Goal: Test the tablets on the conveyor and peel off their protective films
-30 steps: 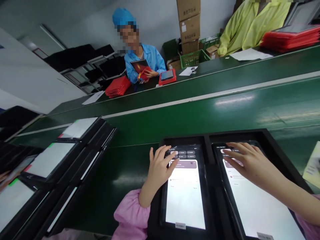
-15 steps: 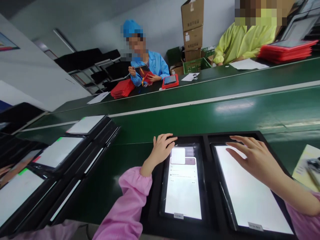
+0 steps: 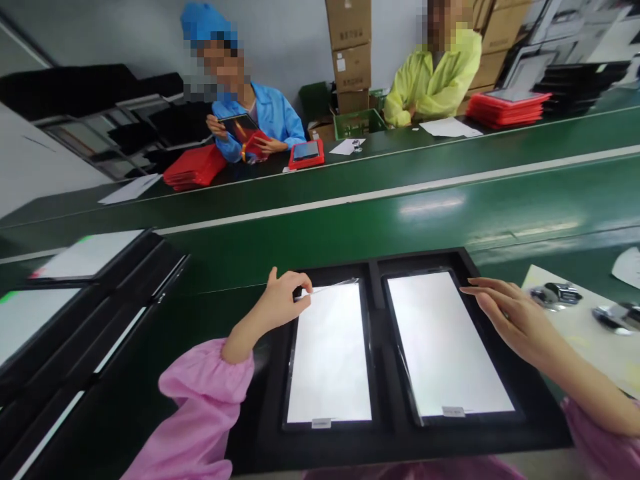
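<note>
A black tray (image 3: 373,440) lies on the green bench in front of me and holds two tablets side by side, both with blank white screens. My left hand (image 3: 281,301) is closed in a pinch at the top left corner of the left tablet (image 3: 330,353). It seems to grip the edge of a thin clear film (image 3: 333,287) that runs along the tablet's top. My right hand (image 3: 510,317) is open with its fingers stretched out, resting at the upper right edge of the right tablet (image 3: 445,347). Both of my sleeves are pink.
More black trays with lit tablets (image 3: 85,257) are stacked at the left. A sheet with small metal parts (image 3: 563,293) lies at the right. Beyond the green conveyor (image 3: 400,220), a person in blue holds a tablet beside red cases (image 3: 195,167). A person in yellow sits by cardboard boxes (image 3: 350,47).
Both screens have gone from showing menus to plain white. My left hand closed into a pinch at the left tablet's top corner. My right hand slid off the screen to the tablet's right edge.
</note>
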Action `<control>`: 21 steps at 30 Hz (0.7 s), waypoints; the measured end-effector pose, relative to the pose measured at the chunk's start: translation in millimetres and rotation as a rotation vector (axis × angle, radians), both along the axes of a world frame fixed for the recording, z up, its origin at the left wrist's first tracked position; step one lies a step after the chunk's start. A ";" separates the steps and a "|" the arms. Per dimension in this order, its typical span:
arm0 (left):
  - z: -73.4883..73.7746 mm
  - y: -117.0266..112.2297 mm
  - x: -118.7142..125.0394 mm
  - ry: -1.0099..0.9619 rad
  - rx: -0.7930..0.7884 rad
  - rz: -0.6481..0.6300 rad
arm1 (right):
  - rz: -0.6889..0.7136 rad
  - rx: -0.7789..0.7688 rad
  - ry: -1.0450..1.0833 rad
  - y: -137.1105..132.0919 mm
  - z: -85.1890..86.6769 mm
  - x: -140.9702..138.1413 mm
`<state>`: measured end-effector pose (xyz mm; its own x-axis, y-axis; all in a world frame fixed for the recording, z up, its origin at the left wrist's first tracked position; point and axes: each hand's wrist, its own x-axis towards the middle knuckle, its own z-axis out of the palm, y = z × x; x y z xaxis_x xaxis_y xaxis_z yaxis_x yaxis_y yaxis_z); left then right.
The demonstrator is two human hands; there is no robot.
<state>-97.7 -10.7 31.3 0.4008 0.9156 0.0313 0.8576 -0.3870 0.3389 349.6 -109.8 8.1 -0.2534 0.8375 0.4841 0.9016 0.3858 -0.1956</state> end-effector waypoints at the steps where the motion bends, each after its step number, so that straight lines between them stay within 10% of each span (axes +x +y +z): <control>1: -0.2 -1.4 -0.4 -0.003 0.026 0.024 | -0.020 -0.004 -0.002 -1.1 -3.2 -0.4; 7: -19.1 -32.1 28.0 0.011 0.386 -0.080 | -0.057 0.028 -0.004 -10.1 -19.6 -6.3; 21: -42.3 -58.5 56.9 -0.038 0.380 -0.276 | -0.034 0.060 -0.039 -9.8 -25.6 -5.0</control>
<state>-40.8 -69.2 -11.0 0.6195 0.6959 0.3633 0.6950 -0.7014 0.1583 344.6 -119.6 -17.5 -0.2450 0.8158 0.5239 0.9210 0.3646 -0.1370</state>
